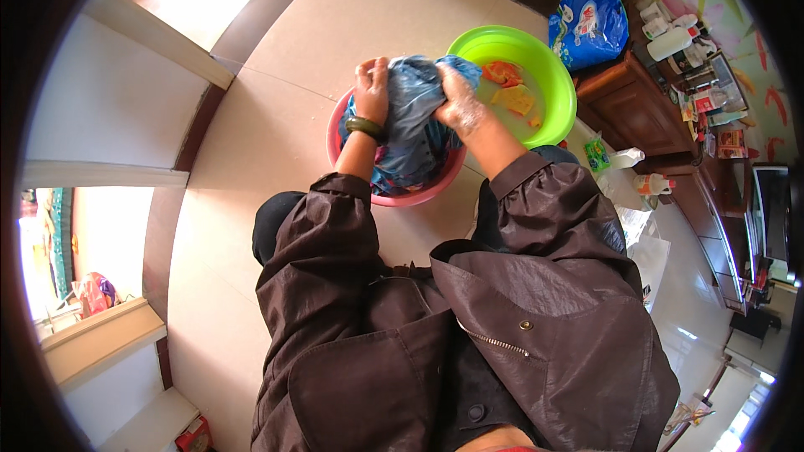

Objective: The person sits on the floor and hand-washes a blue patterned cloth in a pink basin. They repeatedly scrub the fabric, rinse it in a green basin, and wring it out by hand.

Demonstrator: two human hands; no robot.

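A wet blue garment (411, 91) is bunched up between my two hands above a pink basin (408, 199). My left hand (372, 91), with a dark bangle at the wrist, grips its left side. On the other side my right hand (458, 100) clasps the cloth, with suds on the back of the hand and wrist. More blue patterned cloth (402, 169) fills the basin below. Close by on the right stands a lime-green basin (559, 119) of cloudy water, holding an orange-red cloth (502, 73) and a yellow cloth (514, 99).
A blue plastic bag (587, 22) stands beyond the green basin, against a wooden cabinet (634, 103) topped with bottles and boxes. A green packet (596, 154) and a white bottle (627, 158) lie on the tiled floor (276, 107) at right. Doorways open on the left.
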